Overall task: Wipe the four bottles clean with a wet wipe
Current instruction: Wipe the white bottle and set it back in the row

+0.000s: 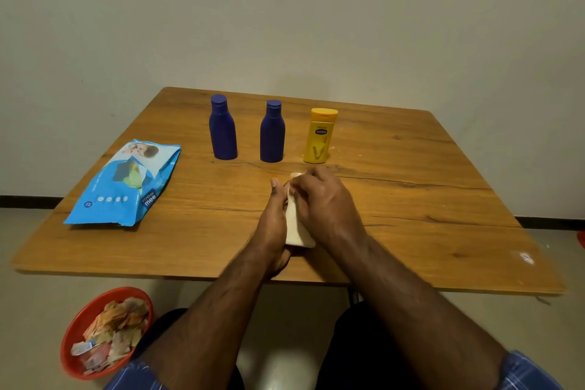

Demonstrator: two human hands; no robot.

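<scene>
Three bottles stand in a row at the back of the wooden table (411, 199): a dark blue bottle (223, 128), a second dark blue bottle (272, 133) and a yellow bottle (319, 136). A cream bottle (296, 229) lies tilted between my hands near the table's middle, its cap pointing away from me. My left hand (272, 225) grips it from the left side. My right hand (323, 199) curls over its upper part, pressing a white wipe (289, 191) that shows only as a small patch under the fingers.
A blue pack of wet wipes (126, 184) lies on the table's left side. On the floor at the lower left sits a red bin (76, 326) filled with crumpled waste. A wall stands close behind the table.
</scene>
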